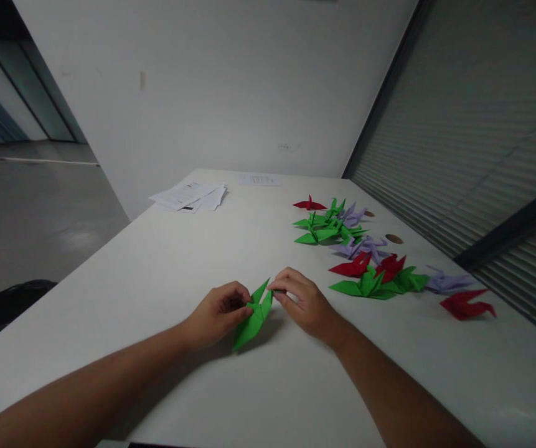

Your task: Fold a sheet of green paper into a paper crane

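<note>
A partly folded green paper crane (253, 317) lies on the white table (155, 280) in front of me. My left hand (216, 311) pinches its left side, fingers closed on the paper. My right hand (302, 302) pinches the upper right tip of the same crane with curled fingers. To the right lie several finished paper cranes: green (365, 286), red (466, 306) and purple (361, 247).
A loose stack of white papers (190, 196) and a small white label (259, 180) lie near the table's far edge. A brown disc (393, 238) sits near the right edge. A dark round object (6, 302) rests on the floor left. A shuttered wall runs along the right.
</note>
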### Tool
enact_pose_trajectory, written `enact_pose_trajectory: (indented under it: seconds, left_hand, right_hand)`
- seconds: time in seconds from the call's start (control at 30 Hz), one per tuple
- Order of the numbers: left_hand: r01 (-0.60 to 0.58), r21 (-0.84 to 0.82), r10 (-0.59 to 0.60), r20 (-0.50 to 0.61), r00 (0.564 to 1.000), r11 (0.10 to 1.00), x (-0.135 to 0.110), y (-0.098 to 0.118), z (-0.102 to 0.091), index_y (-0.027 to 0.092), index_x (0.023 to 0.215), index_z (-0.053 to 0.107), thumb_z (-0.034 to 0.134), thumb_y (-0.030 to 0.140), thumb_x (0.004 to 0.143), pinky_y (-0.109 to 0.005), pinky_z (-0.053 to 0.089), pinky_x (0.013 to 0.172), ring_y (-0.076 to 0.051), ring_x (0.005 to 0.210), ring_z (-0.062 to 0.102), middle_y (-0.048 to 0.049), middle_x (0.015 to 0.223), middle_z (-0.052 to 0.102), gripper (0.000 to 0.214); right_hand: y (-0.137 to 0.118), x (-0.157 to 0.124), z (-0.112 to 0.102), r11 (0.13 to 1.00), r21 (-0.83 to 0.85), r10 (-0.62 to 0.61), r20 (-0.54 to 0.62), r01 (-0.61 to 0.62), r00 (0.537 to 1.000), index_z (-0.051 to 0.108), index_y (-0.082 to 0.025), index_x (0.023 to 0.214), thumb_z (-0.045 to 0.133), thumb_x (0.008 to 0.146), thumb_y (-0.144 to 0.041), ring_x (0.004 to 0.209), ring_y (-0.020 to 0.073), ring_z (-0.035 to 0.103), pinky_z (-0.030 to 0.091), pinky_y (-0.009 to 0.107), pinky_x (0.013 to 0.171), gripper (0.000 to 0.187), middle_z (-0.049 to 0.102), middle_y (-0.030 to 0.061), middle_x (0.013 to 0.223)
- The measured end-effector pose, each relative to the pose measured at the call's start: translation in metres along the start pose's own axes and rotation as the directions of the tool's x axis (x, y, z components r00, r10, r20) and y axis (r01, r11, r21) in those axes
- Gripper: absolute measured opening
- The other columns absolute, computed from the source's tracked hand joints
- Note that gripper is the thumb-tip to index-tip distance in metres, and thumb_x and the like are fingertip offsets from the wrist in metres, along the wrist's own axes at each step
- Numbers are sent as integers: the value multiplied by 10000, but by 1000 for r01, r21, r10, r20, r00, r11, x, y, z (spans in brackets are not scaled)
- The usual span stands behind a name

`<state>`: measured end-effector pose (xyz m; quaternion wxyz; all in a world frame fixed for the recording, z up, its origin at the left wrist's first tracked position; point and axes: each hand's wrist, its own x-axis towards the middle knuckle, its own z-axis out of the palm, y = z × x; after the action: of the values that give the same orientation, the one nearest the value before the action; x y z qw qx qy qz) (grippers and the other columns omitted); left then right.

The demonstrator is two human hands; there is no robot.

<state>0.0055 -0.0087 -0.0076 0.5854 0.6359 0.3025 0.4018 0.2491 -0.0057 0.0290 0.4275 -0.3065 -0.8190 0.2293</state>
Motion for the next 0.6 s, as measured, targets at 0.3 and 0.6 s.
enact_pose_trajectory:
  seconds: [0.3, 0.6]
  left_hand:
    - [-12, 38, 12, -5, 1000, 999, 0, -3, -1, 177, 941, 627, 757, 357, 890, -253, 461, 633, -136, 700, 583, -15, 809, 655, 227]
    - [-39, 175, 45, -26, 999, 984, 1, -2, -2, 179, 921, 629, 725, 317, 890, -262, 465, 629, -142, 692, 581, -16, 785, 656, 171]
  right_hand:
    - [8, 1, 4, 861, 359, 353, 92, -362, 931, 683, -199, 859, 615, 992, -515, 636, 144, 523, 425, 273, 607, 350, 551, -20, 683]
    - [5, 1, 19, 819, 363, 462, 44, -445, 886, 647, -186, 745, 766, 838, -537, 644, 146, 510, 397, 269, 597, 382, 581, -17, 677]
